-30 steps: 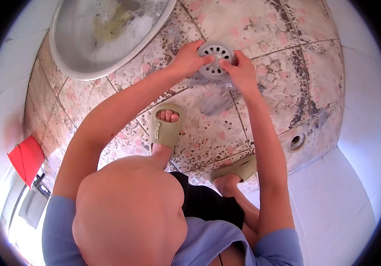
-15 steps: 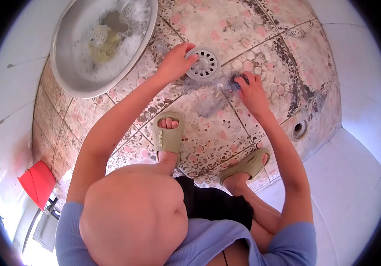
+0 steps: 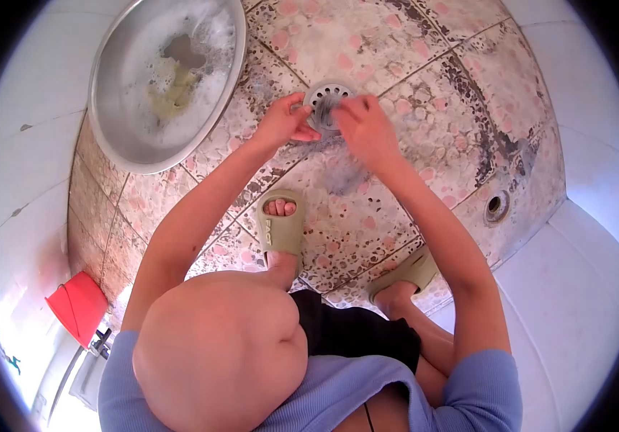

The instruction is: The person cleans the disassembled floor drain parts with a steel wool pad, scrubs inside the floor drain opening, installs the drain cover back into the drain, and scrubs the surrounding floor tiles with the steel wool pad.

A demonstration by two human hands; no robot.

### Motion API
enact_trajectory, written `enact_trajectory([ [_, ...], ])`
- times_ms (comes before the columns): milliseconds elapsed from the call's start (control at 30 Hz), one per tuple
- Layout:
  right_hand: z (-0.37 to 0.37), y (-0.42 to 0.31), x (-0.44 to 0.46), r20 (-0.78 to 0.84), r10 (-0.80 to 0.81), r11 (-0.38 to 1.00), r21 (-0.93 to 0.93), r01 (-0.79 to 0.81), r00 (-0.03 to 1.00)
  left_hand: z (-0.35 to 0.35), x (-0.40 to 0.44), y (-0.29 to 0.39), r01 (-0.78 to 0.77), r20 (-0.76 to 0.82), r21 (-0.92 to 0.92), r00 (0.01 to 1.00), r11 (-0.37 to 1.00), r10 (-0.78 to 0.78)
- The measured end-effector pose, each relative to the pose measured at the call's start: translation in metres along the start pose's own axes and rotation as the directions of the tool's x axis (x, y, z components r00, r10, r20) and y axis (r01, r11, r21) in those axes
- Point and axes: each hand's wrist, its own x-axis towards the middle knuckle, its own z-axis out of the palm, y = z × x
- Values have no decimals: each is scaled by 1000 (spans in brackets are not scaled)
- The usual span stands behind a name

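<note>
Tiles (image 3: 367,237) with dark stains surround the drain cover (image 3: 335,89) at upper centre, the left hand (image 3: 285,121) loosely open at its edge, the right hand (image 3: 369,132) holding a blurred grey scrubber (image 3: 326,109) over it.

1. A tiled floor (image 3: 370,234), patterned in pink and brown pebble shapes, shows dark wear and stains along its grout lines.
2. A wide metal basin (image 3: 111,108) of cloudy, foamy water sits toward the floor's far left, with a yellowish patch inside.
3. A round, slotted grey drain cover (image 3: 329,89) lies flat near the far middle, just right of the basin, partly hidden by a blurred dark mass.
4. A grey smudge (image 3: 343,174) stains the tiles just nearer than the cover.
5. An open round hole (image 3: 496,206) breaks the surface near the right edge.
6. Two olive slippers (image 3: 279,229), worn on bare feet, stand toward the near edge, apart.
</note>
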Motion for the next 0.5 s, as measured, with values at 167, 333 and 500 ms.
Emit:
enact_trajectory([
  [167,30,-11,24,-106,-129,990,-79,121,986,1,1,-4,-41,-114,-46,993,998,35],
  [333,-4,8,4,17,5,1000,-13,-4,1000,10,1,-4,-57,-90,-23,994,998,55],
  [500,-4,-11,-20,-25,72,970,236,-64,997,4,11,-3,-57,-69,93,996,994,64],
])
